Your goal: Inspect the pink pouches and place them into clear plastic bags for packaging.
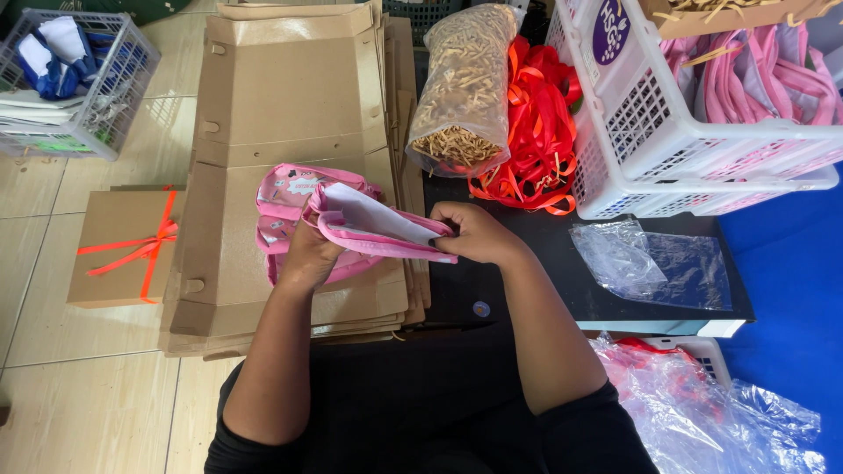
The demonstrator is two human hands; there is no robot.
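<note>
Both hands had a closed grip on a pink fabric bag [351, 230]: the left hand [309, 254] pinched its near edge from below, and the right hand [474, 233] clamped the folded pink rim at the other end, fingers curled over it. The bag was held just above a stack of flattened brown cardboard boxes [290, 114] — its printed pink front lay toward the boxes, while a pale inner lining faced up between the hands. Whether the bag rested on the cardboard or hung clear of it was hard to tell from this angle. To the left, on the tiled floor, sat a closed brown box tied with orange ribbon [123, 247], and farther off a grey wire basket [105, 114] with blue and white cloth in it. Ahead of the right hand, a clear sack of tan paper shred [461, 88] leaned against a heap of orange ribbon [540, 132]. A white plastic crate [667, 149] of more pink bags stood on the black desk [562, 281], beside a crumpled clear plastic sleeve [654, 263].
</note>
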